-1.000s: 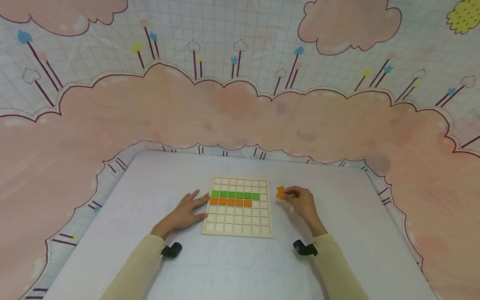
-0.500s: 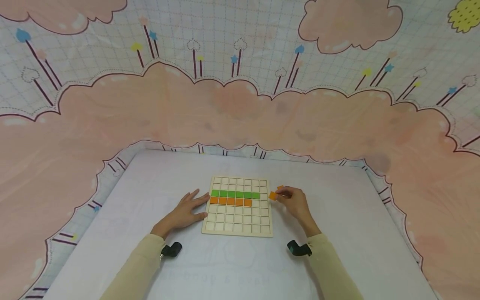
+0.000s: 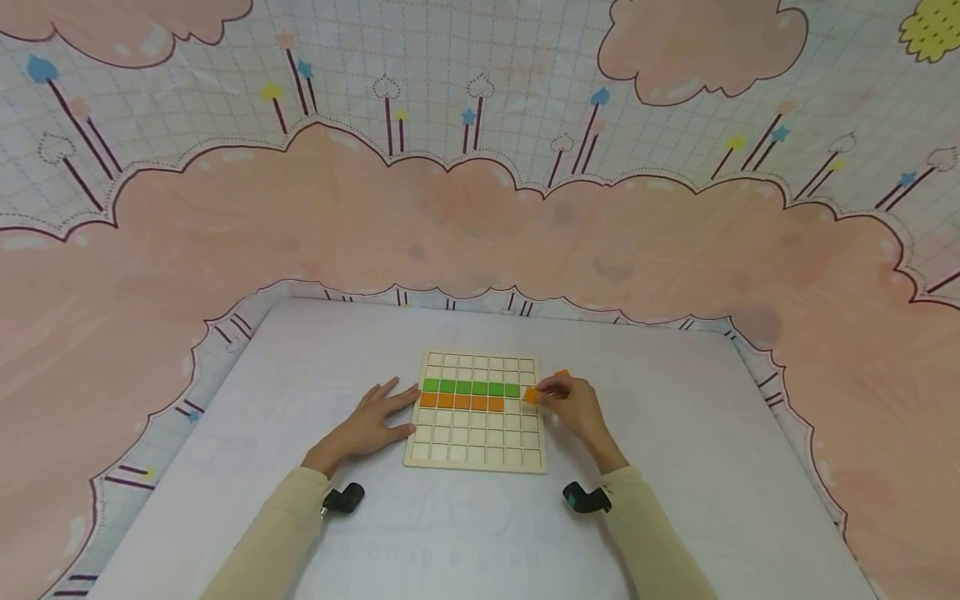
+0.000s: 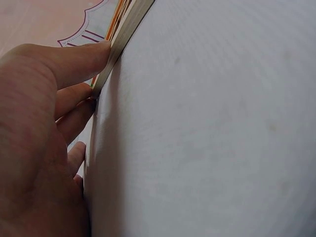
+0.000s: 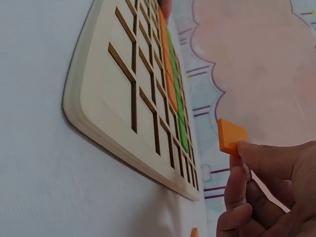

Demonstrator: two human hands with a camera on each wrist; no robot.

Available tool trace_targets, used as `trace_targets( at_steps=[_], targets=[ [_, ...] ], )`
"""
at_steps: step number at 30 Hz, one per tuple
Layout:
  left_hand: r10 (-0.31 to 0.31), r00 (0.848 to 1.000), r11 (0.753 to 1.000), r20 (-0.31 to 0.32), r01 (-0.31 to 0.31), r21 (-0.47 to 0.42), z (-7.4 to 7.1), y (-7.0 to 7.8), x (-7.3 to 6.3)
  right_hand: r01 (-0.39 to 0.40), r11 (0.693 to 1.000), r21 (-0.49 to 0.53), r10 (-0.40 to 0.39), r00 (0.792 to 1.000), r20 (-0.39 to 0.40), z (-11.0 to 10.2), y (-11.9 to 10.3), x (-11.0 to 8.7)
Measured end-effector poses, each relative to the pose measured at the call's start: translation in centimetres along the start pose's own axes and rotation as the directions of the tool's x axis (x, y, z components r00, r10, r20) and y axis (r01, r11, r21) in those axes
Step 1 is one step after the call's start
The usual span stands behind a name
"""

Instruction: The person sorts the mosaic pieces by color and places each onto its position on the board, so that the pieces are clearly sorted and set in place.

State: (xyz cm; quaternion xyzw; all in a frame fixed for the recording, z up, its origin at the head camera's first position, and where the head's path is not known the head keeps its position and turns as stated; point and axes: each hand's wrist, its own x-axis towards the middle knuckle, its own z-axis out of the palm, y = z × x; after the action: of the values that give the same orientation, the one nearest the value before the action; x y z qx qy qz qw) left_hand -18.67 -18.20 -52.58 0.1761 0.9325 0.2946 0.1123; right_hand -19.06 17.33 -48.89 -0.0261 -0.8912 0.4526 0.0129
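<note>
A wooden grid board (image 3: 472,457) lies on the white table, with a row of green tiles (image 3: 471,389) and, just below it, a row of orange tiles (image 3: 462,402) set in its squares. My right hand (image 3: 576,406) pinches a square orange tile (image 5: 232,137) between thumb and fingers; in the head view the tile overlaps the board's right edge. My left hand (image 3: 367,423) rests on the table with fingers spread, its thumb and fingertips at the board's left edge (image 4: 118,47).
Another orange tile (image 3: 562,373) lies on the table beyond my right hand, partly hidden by it. The white table (image 3: 450,533) meets a cloth printed with pink clouds (image 3: 480,225) at the back and sides.
My right hand has moved left with the orange tile, from beside the board to over its right edge. The other orange tile stays on the table. My left hand has not moved.
</note>
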Motion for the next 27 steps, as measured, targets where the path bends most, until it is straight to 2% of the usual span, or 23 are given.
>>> trace_targets(
  at_steps=[21, 27],
  targets=[
    [0.006, 1.000, 1.000, 0.002, -0.006, 0.002, -0.2, 0.1, 0.0, 0.009, 1.000, -0.022, -0.007, 0.998, 0.060, 2.7, -0.1, 0.4],
    [-0.011, 1.000, 1.000, 0.009, 0.011, -0.016, -0.2, 0.2, 0.0, 0.007, 1.000, -0.030, -0.005, 0.997, 0.075, 3.0, -0.1, 0.6]
  ],
)
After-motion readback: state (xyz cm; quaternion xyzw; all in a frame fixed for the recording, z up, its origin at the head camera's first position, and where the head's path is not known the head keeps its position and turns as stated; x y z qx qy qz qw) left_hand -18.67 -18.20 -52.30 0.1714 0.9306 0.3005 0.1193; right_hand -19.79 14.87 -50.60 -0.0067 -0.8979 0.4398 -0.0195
